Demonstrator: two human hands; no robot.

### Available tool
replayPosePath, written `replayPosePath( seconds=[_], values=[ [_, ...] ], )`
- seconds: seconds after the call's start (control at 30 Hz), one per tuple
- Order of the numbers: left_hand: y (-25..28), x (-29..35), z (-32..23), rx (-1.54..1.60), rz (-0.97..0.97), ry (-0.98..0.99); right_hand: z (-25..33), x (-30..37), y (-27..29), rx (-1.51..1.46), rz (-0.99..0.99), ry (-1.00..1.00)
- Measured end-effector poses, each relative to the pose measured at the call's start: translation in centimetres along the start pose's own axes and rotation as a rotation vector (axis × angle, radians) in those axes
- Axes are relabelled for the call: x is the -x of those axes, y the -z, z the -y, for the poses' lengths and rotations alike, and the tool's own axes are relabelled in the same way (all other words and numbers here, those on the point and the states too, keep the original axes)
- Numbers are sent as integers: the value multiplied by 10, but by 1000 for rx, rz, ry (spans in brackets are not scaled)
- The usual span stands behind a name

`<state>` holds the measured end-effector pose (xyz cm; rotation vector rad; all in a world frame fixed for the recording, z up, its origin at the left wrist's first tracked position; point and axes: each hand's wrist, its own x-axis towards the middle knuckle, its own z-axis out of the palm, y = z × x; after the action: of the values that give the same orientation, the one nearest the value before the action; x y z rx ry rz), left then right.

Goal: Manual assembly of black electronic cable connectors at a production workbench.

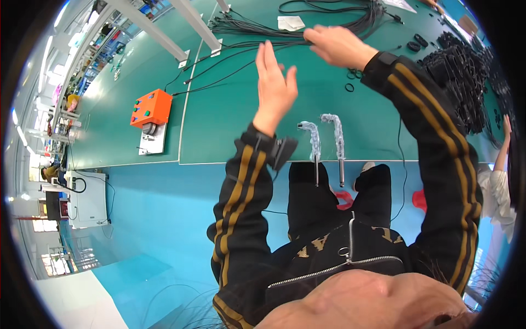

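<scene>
Left of frame: white cabinet (87,205) on blue floor; interior hidden, contents not determinable.

Left of upper centre: orange control box (152,108) with coloured buttons, on green tabletop (219,131) beside white plate (158,145). Closed housing; nothing inside shown.

Upper left toward upper centre: loose black cables (208,87) laid slantwise across tabletop near feet of white posts (197,33), ends pointing left. Progress, by judgement: laid out but not gathered or tied at this end, hence apparently part-way; exact stage not determinable.

Centre: left hand (275,88) raised over tabletop, fingers straight, foremost pair pressed side by side, thumb spread away; no item visible in grasp.

Centre, lower: two bent rods (338,137), each sleeved in crinkled pale wrap, bare ends projecting past near edge of tabletop. Apart from both hands.

Upper centre, to right: right hand (339,46), fingers bent and held close together, near white paper (290,23) and cable bundle (368,21). Pinching of a cable: cannot tell.

Right of centre: black rings (349,87) on tabletop, below right wrist.

Upper right: heap of black parts (455,71) on tabletop; finished or awaiting work, cannot tell.

Far right: co-worker's hand (507,125) near heap.
</scene>
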<state>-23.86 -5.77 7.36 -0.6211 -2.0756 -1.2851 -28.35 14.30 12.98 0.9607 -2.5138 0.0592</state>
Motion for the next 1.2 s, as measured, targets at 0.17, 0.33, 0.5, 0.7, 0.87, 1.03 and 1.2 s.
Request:
replayPosePath(
  seconds=[0.17, 0.33, 0.5, 0.7, 0.87, 1.03, 1.2],
  values=[
    [-14, -50, 46, -159, 64, -94, 8, -3, 63, 206, -249, 96],
    [12, -59, 77, -534, -73, -182, 33, 5, 151, 431, -399, 123],
    [67, -51, 81, -630, -86, -81, 77, 44, 242, 615, -470, 132],
    [80, -41, 26, -729, -182, -302, 112, 96, 267, 556, -315, -287],
    [91, -14, -18, -717, -156, -469, 38, 254, 282, 406, -207, -690],
    [98, 26, -78, -526, 106, -341, 122, 371, 290, 218, -99, -1089],
    [59, 77, -143, -166, 392, -420, 138, 381, 200, -59, -12, -875]
  ],
)
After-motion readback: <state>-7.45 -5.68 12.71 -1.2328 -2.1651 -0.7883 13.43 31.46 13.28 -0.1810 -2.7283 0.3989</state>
